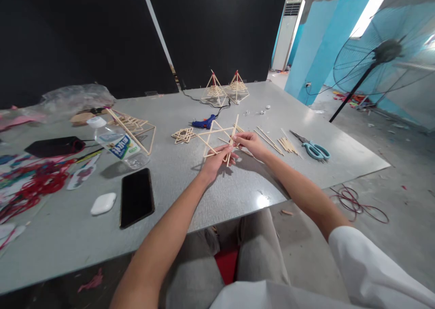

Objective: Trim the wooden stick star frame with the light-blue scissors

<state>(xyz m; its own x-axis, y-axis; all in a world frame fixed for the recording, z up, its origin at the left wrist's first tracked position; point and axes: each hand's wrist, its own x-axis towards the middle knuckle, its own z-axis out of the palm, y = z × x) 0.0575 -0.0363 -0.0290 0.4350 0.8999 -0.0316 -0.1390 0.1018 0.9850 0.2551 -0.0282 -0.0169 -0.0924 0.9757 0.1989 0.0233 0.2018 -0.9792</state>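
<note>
Desk: the grey desk (238,195) spreads in front of you and carries the craft things
Fan: a large wire fan (387,50) stands beyond the desk, on your right
Yarn: a tangle of red yarn (37,186) lies at the far left
Stick frame: the open stick frame (219,130) is in both your hands, just above the desk near its front edge; crossing sticks reach out to the left, and a steep one rises by your fingers
Left grip: your left grip (216,159) is closed round the frame's lower right part
Right grip: your right grip (249,142) pinches the frame beside the left, fingertips at the steep stick
Pyramids: two stick pyramids (214,91) stand upright near the back edge, with red at their tips
Bottle: a clear bottle (118,143) with a white cap leans on your left, in front of a larger stick construction (131,123)
Phone: a dark phone (137,198) lies left of your left forearm
Scissors: the blue-handled scissors (316,150) lie open on your right
Glue gun: a blue glue gun (204,122) lies just behind the frame
Loose sticks: short sticks (288,145) lie between your right grip and the scissors
</note>
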